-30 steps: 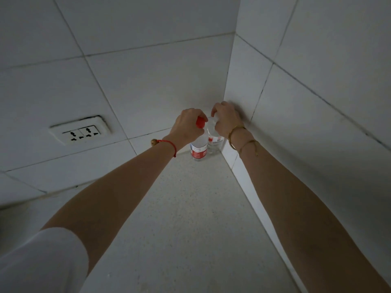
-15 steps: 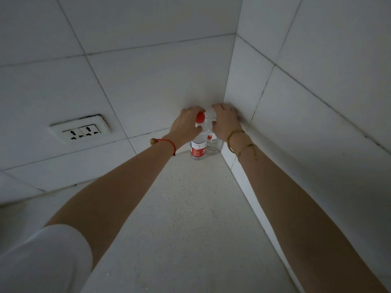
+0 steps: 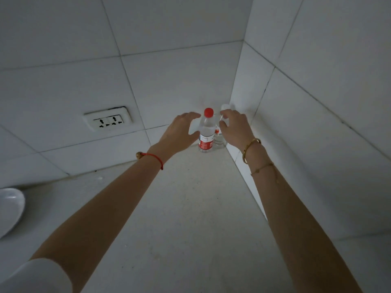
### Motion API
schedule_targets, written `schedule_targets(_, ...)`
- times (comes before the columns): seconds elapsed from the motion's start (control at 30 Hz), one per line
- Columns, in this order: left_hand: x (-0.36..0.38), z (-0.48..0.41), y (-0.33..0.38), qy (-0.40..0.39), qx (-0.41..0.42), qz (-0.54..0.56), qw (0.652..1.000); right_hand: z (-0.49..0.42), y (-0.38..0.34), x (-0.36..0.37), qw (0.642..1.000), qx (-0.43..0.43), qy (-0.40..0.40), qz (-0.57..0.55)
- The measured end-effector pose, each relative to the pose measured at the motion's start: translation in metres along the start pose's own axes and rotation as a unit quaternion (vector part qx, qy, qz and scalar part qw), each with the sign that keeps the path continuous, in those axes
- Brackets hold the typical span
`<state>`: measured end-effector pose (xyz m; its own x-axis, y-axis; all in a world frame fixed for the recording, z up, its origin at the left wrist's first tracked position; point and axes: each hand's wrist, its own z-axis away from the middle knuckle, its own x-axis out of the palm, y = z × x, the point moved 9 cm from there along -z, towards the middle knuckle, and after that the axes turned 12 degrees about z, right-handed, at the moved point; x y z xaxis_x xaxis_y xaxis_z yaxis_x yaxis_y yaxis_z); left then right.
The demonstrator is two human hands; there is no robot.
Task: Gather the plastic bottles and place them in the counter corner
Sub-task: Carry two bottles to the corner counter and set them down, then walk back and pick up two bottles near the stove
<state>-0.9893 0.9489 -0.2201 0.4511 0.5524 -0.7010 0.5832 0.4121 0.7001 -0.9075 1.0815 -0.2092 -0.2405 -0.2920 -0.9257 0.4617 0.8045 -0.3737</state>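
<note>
Two clear plastic bottles stand upright in the counter corner (image 3: 227,148) where the two tiled walls meet. The nearer bottle (image 3: 206,134) has a red cap and a red label. A second bottle (image 3: 220,139) with a white cap stands right behind it, mostly hidden by my right hand. My left hand (image 3: 179,132) hovers just left of the red-capped bottle, fingers spread, holding nothing. My right hand (image 3: 233,127) floats just right of the bottles, fingers apart; whether a fingertip touches the white cap I cannot tell.
A double wall socket (image 3: 108,121) sits on the left wall tiles. The rim of a white bowl or basin (image 3: 10,210) shows at the left edge. The speckled pale counter (image 3: 190,218) stretches from the corner toward me between my forearms.
Both hands were closed around the bottle tops; now they have let go and pulled slightly back, fingers spread. The bottles stay standing in the corner.
</note>
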Motion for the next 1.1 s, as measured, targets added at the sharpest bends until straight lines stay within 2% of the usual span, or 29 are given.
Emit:
schedule_targets(0.43,-0.077,0.172,0.018,0.062,-0.009,0.003,0.998,0.135,-0.085,-0.019,0.995,-0.098,0.016,-0.031)
schedule_targets(0.87,-0.144,0.35,0.014,0.154,-0.081,-0.009,0.985,0.254,-0.175,0.009,0.978,-0.199,-0.044,-0.034)
schedule_targets(1.1,-0.176,0.457,0.006,0.217,-0.147,-0.014,0.965,0.306,-0.219,0.022,0.964,-0.254,-0.057,-0.045)
